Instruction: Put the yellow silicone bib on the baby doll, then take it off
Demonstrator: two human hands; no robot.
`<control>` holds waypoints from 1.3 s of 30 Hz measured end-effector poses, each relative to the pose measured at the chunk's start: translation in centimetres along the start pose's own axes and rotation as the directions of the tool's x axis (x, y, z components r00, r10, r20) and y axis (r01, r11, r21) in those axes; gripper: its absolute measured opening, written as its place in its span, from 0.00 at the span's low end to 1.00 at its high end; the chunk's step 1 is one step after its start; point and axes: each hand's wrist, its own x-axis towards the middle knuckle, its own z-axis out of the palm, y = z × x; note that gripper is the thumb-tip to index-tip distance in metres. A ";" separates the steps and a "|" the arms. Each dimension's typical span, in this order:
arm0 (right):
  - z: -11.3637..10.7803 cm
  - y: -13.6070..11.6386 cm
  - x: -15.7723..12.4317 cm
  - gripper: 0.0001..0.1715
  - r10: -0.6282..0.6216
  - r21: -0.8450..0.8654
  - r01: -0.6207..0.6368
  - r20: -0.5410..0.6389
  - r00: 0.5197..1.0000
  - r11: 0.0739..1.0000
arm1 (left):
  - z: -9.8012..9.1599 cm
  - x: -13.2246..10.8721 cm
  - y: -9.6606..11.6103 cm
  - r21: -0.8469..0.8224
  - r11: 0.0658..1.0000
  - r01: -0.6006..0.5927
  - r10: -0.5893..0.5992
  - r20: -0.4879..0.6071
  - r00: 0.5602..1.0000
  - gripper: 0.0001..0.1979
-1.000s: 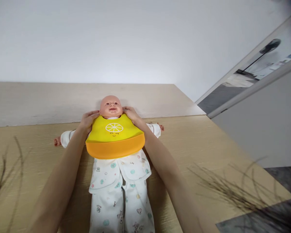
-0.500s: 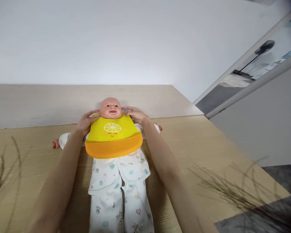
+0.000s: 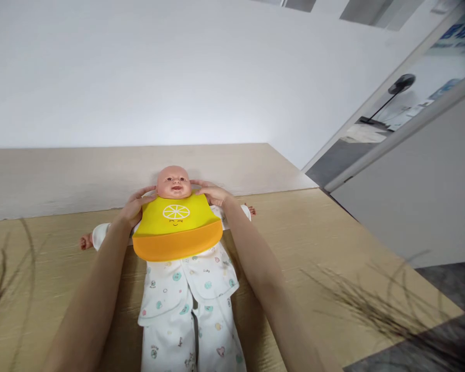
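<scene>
A baby doll (image 3: 173, 183) lies on its back, arms spread, in white printed clothes (image 3: 188, 305). Over its chest is a yellow bib (image 3: 194, 219) with a white citrus slice, a smiling face and an orange catch pocket along the bottom. My left hand (image 3: 135, 207) is at the bib's upper left corner, thumb on its front and fingers reaching toward the neck. At the upper right corner, my right hand (image 3: 213, 194) pinches the bib in the same way. The bib's fastening and the fingertips behind the neck are hidden.
The doll rests on a wooden table (image 3: 313, 248), with a paler wooden surface (image 3: 62, 175) behind it. A white wall (image 3: 139, 77) rises at the back. On the right, a doorway shows a black standing fan (image 3: 402, 83). Dark blurred strands (image 3: 372, 305) cross the lower corners.
The camera view has tilted up slightly, so doll and hands sit a little lower and further left. Both hands stay at the bib's upper corners.
</scene>
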 end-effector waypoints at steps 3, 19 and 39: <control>0.2 -0.1 -0.2 0.52 -0.009 -0.005 0.010 0.008 1.000 1.000 | -0.2 0.0 -0.1 0.008 1.000 -0.006 0.006 0.020 1.000 0.34; 0.7 0.7 0.0 0.47 -0.045 0.151 0.046 -0.011 0.999 0.987 | -0.5 0.0 -0.2 -0.030 1.000 0.000 0.001 0.046 0.999 0.44; 2.9 1.2 -1.1 0.42 -0.078 0.162 0.089 -0.076 0.994 0.983 | 1.0 -1.6 0.1 -0.009 1.000 0.005 -0.005 0.014 1.000 0.52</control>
